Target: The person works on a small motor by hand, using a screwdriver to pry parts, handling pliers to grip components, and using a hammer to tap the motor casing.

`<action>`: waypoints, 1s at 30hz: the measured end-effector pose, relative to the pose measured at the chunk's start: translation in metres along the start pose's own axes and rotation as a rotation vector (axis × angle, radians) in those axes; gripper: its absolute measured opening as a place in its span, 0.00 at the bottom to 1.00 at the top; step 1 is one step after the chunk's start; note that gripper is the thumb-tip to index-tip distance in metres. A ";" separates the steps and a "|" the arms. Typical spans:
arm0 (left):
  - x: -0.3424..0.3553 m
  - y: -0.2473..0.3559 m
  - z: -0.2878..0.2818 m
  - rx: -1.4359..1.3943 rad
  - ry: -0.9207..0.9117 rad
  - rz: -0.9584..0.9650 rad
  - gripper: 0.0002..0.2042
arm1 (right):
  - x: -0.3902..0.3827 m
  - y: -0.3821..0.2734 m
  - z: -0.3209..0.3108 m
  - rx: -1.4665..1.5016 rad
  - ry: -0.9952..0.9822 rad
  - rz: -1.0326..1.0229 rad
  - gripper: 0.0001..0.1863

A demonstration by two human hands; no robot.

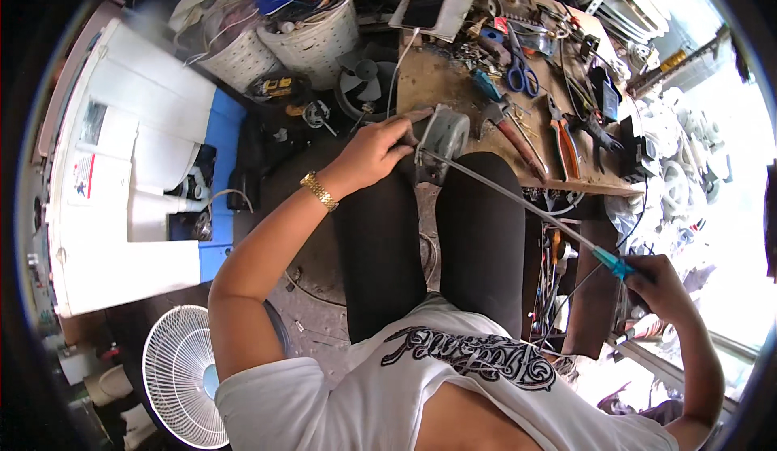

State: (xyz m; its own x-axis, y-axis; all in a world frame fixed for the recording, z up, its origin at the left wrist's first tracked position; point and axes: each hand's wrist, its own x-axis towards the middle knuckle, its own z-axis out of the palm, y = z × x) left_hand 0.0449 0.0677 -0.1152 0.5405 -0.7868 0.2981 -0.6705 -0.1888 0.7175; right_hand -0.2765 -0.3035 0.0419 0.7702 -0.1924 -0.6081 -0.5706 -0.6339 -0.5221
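Note:
My left hand (384, 145), with a gold watch at the wrist, grips a grey metal housing (449, 131) over my thighs at the wooden bench's front edge. My right hand (657, 285), out to the right, is closed on the teal handle of a long screwdriver (612, 261). Its shaft runs up to the left, and its tip meets the housing near my left fingers. Just right of the housing on the bench lie a wooden-handled hammer (522, 143), orange-handled pliers (564, 148) and blue scissors (523, 75).
The cluttered bench (437, 71) holds a phone (427, 4) on a white pad. Perforated bins (307, 46), a yellow drill (278, 87) and a fan blade (366, 83) stand beyond my left hand. A white-and-blue appliance (105, 232) is at left, a white fan (174, 370) below it.

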 end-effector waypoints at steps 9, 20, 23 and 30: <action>0.001 -0.006 0.002 -0.080 -0.014 -0.048 0.13 | -0.011 0.000 -0.016 0.525 0.106 -0.212 0.33; -0.003 0.000 0.005 0.003 0.006 -0.077 0.09 | 0.020 0.031 0.006 -0.256 0.190 -0.209 0.15; -0.006 0.008 0.009 0.040 0.050 -0.064 0.10 | 0.086 0.058 0.036 -0.211 0.576 -0.206 0.17; -0.014 0.020 0.016 0.137 0.108 -0.092 0.13 | 0.293 0.090 0.062 -0.300 0.971 -0.337 0.15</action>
State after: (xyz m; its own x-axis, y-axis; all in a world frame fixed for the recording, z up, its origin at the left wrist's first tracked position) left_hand 0.0159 0.0652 -0.1148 0.6490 -0.6962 0.3066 -0.6750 -0.3411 0.6543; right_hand -0.1195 -0.3705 -0.2206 0.8477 -0.4028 0.3451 -0.2943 -0.8985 -0.3256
